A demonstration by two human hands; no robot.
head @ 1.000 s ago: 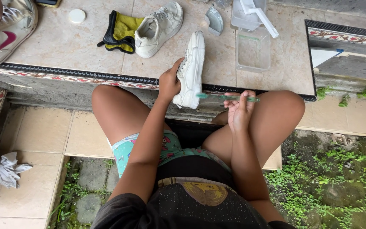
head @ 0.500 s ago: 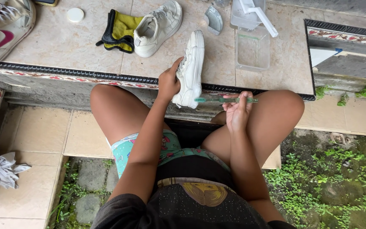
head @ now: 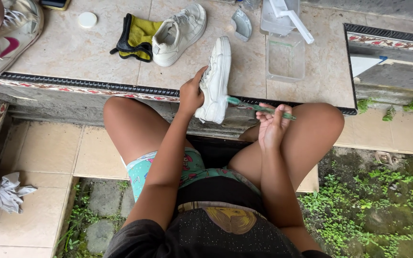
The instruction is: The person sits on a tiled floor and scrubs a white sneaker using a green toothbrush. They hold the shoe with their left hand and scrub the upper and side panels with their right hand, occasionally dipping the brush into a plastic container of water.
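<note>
A crumpled grey cloth (head: 5, 193) is seen on the tiled floor at far left. On the tiled ledge (head: 72, 52) above it, a white-and-pink sneaker (head: 3, 36) is laid at the left edge, with a small white round lid (head: 87, 19) beside it. Further right, a black-and-yellow cloth (head: 137, 38) is spread, touched by a white sneaker (head: 179, 33) laid on its side. Nearer the ledge's front edge, a second white sneaker (head: 214, 81) is held tilted on its side, sole to the right, by the left hand (head: 190, 94), whose fingers are clamped around its upper near the heel. A green toothbrush (head: 259, 108) is gripped by the right hand (head: 271, 125), fingers closed about the handle, and its bristle end is set against the sneaker's sole edge. Behind, a grey curved plastic piece (head: 241, 25) and a clear plastic container (head: 285, 55) are rested on the ledge, with a white tool (head: 290, 16) laid across another clear tub. Moss and weeds (head: 374, 205) are seen at lower right
</note>
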